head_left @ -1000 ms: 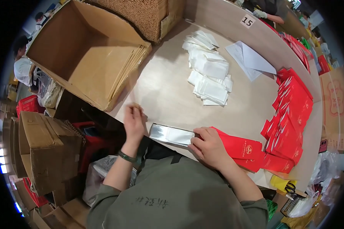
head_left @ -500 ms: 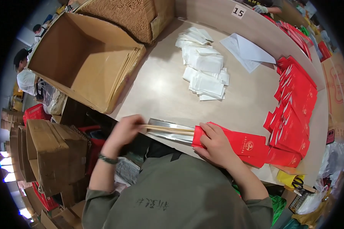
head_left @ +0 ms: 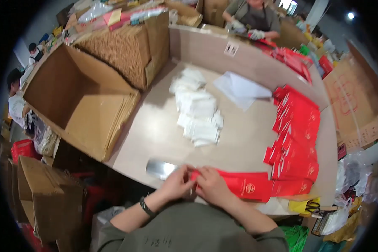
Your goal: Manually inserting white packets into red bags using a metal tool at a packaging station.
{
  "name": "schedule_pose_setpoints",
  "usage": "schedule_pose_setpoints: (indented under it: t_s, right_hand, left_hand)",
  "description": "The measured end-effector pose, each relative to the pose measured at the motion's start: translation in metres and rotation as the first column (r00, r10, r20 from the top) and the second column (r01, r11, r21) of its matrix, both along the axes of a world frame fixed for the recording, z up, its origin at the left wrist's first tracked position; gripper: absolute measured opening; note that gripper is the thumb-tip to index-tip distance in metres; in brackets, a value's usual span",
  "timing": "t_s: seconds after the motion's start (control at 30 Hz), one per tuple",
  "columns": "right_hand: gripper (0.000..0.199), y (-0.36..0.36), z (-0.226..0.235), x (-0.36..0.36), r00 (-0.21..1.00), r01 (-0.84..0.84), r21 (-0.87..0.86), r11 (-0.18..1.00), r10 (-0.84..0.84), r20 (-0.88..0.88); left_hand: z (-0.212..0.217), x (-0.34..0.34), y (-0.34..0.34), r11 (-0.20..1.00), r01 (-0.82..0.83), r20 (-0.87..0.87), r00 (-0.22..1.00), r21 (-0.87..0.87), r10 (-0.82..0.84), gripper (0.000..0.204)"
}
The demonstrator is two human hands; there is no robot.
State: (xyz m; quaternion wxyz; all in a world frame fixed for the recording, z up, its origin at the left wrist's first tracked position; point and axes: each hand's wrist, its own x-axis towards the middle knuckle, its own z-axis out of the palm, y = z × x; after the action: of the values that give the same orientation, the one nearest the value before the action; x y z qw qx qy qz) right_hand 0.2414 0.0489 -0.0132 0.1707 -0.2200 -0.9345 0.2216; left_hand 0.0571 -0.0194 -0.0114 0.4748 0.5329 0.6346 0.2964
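Observation:
My left hand [head_left: 177,183] and my right hand [head_left: 214,185] meet at the left end of a red paper chopstick sleeve [head_left: 253,187], fingers closed around its mouth. Red paper shows between the fingertips. The sleeve lies along the table's near edge, its right end by the pile of red sleeves [head_left: 296,143]. A shiny metal trough [head_left: 160,169] sticks out to the left, just beyond my left hand. No chopsticks show; my hands and the sleeve hide whatever is at the mouth.
White paper packets [head_left: 197,113] lie mid-table, with white sheets [head_left: 241,90] behind. An open cardboard box [head_left: 101,122] and a carton packed with chopstick ends [head_left: 113,52] stand left. A low partition [head_left: 206,44] borders the back; a gloved co-worker [head_left: 256,21] is beyond it.
My left hand has moved right, from the chopsticks' outer ends to the sleeve's mouth. The chopsticks are out of sight. My right hand has shifted to meet it; the view has tilted up.

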Motion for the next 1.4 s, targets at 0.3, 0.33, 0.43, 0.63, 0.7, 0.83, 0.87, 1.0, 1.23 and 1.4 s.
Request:
schedule_pose_setpoints:
  t_s: [0.3, 0.33, 0.43, 0.63, 0.7, 0.83, 0.87, 1.0, 1.23, 1.4]
  right_hand:
    - [0.028, 0.002, 0.004, -0.006, 0.977, -0.211, 0.054, 0.976, 0.213, -0.028]
    - [0.028, 0.008, 0.003, -0.003, 0.979, -0.202, 0.065, 0.977, 0.204, -0.024]
    - [0.012, 0.047, 0.014, 0.027, 0.999, -0.05, 0.08, 0.996, 0.049, 0.014]
    - [0.024, 0.076, 0.046, 0.11, 0.968, 0.16, 0.31, 0.937, -0.211, 0.138]
    - [0.026, 0.054, 0.009, 0.084, 0.993, 0.029, 0.078, 0.997, -0.038, 0.113]
    - [0.037, 0.031, -0.015, 0.037, 0.989, -0.053, -0.07, 0.996, 0.062, 0.133]
    - [0.036, 0.033, -0.012, 0.029, 0.951, 0.107, -0.121, 0.987, -0.066, 0.303]
    - [0.028, 0.01, 0.029, 0.027, 0.936, 0.325, 0.001, 0.946, -0.322, 0.141]
    - [0.019, -0.001, 0.012, 0.003, 0.851, 0.409, -0.071, 0.91, -0.352, 0.39]
    - [0.018, 0.003, 0.016, 0.008, 0.849, 0.461, -0.267, 0.846, -0.332, 0.412]
  left_hand:
    - [-0.004, -0.058, -0.025, 0.755, 0.431, -0.724, 0.685, 0.494, 0.082, 0.068]
    - [-0.008, -0.063, -0.021, 0.816, 0.436, -0.743, 0.669, 0.378, -0.013, 0.061]
    - [-0.008, -0.061, -0.019, 0.906, 0.309, -0.687, 0.726, 0.291, -0.027, 0.051]
    - [-0.006, -0.033, -0.029, 0.997, 0.059, -0.143, 0.988, -0.048, -0.065, 0.046]
    - [0.018, -0.001, -0.016, 0.935, 0.353, 0.071, 0.933, 0.015, -0.353, 0.05]
    - [0.013, 0.026, -0.001, 0.826, 0.564, -0.081, 0.825, 0.028, -0.56, 0.05]
    - [0.017, 0.019, -0.004, 0.89, 0.454, -0.031, 0.89, -0.041, -0.456, 0.045]
    - [0.011, -0.019, -0.021, 0.996, -0.083, -0.336, 0.937, 0.043, 0.092, 0.04]
    - [-0.004, -0.038, -0.046, 0.989, 0.024, -0.456, 0.889, 0.149, 0.047, 0.066]
    - [0.008, -0.062, -0.049, 0.987, 0.148, -0.438, 0.893, 0.069, -0.103, 0.072]
